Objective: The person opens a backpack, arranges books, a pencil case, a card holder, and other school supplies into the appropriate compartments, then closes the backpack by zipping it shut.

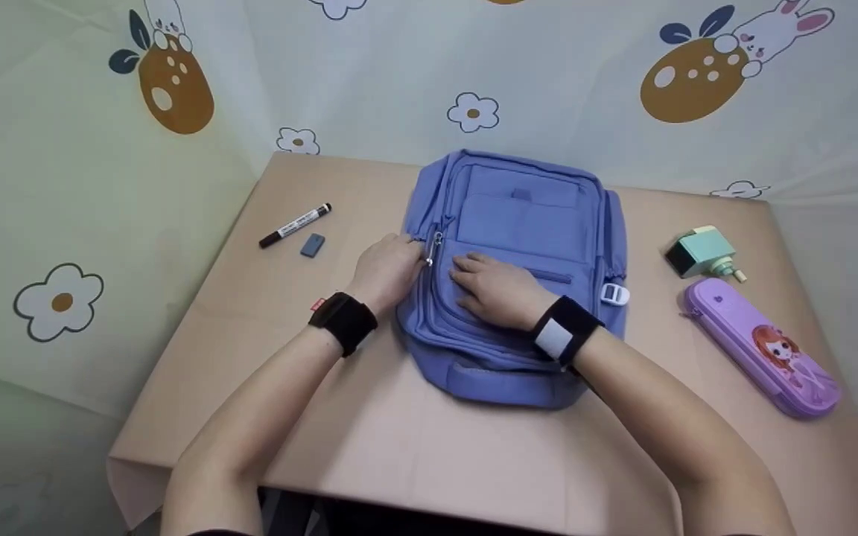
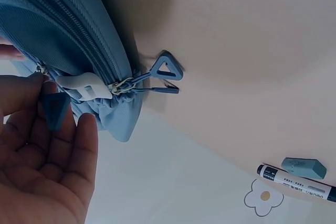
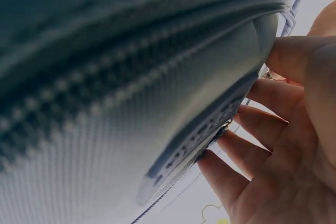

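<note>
Left hand (image 1: 392, 269): fingers drawn narrow, thumb and forefinger pinching a zip pull (image 2: 55, 109) near its top. Right hand (image 1: 500, 289): fingers loosely spread, resting on cloth, gripping nothing.

Directly under both sets of fingers: the backpack (image 1: 526, 223), front panel up.

Handling, as judged: soft, pliant fabric, likely to bunch under a sideways tug; probably light for its bulk (contents hidden, so weight is a guess). Not fragile, not slippery. Best hold: the broad triangular tab in the left fingers, with the right fingers pressing the panel as a brace.

Counts, working outward. Backpack: one. Zip pulls by the left fingers: three in the left wrist view, counting the pinched one. White buckles (image 1: 615, 295): two, one just beside the left fingers, one right of the right fingers. Left of the left fingers, on the worktop (image 1: 399, 447): one eraser (image 1: 313, 246), one marker (image 1: 296, 225). Well right of the right fingers: one mint-green gadget (image 1: 704, 251), one purple pencil case (image 1: 742, 335).
</note>
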Available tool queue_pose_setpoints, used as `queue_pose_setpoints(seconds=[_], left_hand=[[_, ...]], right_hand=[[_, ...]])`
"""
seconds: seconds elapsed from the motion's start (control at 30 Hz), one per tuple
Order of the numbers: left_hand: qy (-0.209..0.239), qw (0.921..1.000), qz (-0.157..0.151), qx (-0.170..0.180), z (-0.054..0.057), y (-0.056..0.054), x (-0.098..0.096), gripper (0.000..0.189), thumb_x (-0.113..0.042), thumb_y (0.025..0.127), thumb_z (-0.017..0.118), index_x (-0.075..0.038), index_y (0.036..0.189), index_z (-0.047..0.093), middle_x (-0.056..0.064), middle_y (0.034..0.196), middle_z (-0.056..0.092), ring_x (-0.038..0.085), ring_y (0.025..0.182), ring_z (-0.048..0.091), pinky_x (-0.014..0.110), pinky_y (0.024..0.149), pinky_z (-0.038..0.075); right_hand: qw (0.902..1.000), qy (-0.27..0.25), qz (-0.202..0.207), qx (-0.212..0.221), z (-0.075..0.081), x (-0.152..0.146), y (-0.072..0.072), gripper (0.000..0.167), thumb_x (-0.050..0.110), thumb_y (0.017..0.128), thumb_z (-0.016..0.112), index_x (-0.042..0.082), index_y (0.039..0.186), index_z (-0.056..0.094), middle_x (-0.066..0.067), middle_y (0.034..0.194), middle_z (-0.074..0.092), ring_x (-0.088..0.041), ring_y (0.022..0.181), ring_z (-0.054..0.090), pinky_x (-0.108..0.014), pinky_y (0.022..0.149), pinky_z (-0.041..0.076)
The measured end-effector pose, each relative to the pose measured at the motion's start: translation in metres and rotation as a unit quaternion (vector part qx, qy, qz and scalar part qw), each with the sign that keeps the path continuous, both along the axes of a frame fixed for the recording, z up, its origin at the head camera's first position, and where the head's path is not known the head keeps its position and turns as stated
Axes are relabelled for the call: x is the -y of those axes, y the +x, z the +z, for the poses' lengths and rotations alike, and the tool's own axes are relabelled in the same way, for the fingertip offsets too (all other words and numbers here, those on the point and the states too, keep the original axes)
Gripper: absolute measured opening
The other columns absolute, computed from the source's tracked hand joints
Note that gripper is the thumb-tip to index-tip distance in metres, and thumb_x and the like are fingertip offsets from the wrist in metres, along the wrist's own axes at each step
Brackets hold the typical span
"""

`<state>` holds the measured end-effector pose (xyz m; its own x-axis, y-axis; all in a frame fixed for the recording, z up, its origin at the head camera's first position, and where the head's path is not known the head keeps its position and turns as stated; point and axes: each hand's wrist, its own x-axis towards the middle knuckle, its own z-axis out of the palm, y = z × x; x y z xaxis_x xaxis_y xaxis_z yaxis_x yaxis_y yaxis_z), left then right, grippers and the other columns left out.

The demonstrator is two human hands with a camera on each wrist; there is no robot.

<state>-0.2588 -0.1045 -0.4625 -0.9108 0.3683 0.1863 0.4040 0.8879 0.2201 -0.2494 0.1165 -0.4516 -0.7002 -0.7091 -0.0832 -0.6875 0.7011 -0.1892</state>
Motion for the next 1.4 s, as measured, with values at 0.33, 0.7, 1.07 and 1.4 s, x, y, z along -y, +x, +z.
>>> queue_pose_setpoints(seconds=[0.33,0.7,1.07,1.4], left_hand=[[-0.017,0.9997,-0.015,-0.008,0.003,0.017,0.002,0.015,-0.018,0.1,0.065,-0.006,0.094,0.07,0.013,0.097,0.068,0.034,0.091,0.064,0.049,0.074,0.053],[-0.004,0.9999,-0.015,-0.006,0.0,0.024,0.005,0.015,-0.017,0.098,0.066,-0.005,0.089,0.068,0.013,0.092,0.068,0.035,0.087,0.064,0.051,0.072,0.052],[0.01,0.9998,-0.001,0.014,-0.008,0.022,0.003,0.016,-0.017,0.099,0.064,-0.007,0.088,0.07,0.011,0.091,0.067,0.033,0.086,0.065,0.05,0.071,0.053],[0.026,0.9996,-0.005,0.007,-0.003,0.022,0.005,0.015,-0.016,0.098,0.064,-0.008,0.09,0.074,0.009,0.091,0.068,0.031,0.086,0.065,0.048,0.072,0.054]], right_hand=[[1.0,0.004,-0.002,-0.005,0.0,0.001,0.001,0.051,0.028,0.103,0.06,0.004,0.148,0.053,-0.015,0.158,0.042,-0.037,0.146,0.036,-0.052,0.116,0.035],[0.9999,0.007,-0.002,-0.008,0.001,0.003,0.001,0.052,0.028,0.102,0.06,0.004,0.148,0.052,-0.015,0.158,0.042,-0.037,0.146,0.036,-0.052,0.116,0.034],[0.9998,-0.008,0.015,-0.004,0.013,-0.002,0.009,0.053,0.03,0.1,0.064,0.0,0.143,0.057,-0.018,0.15,0.051,-0.036,0.141,0.045,-0.048,0.115,0.036],[0.9945,-0.076,0.028,-0.066,0.036,-0.016,0.055,0.009,0.014,0.092,0.072,0.009,0.097,0.078,-0.002,0.084,0.07,-0.024,0.077,0.067,-0.043,0.071,0.056]])
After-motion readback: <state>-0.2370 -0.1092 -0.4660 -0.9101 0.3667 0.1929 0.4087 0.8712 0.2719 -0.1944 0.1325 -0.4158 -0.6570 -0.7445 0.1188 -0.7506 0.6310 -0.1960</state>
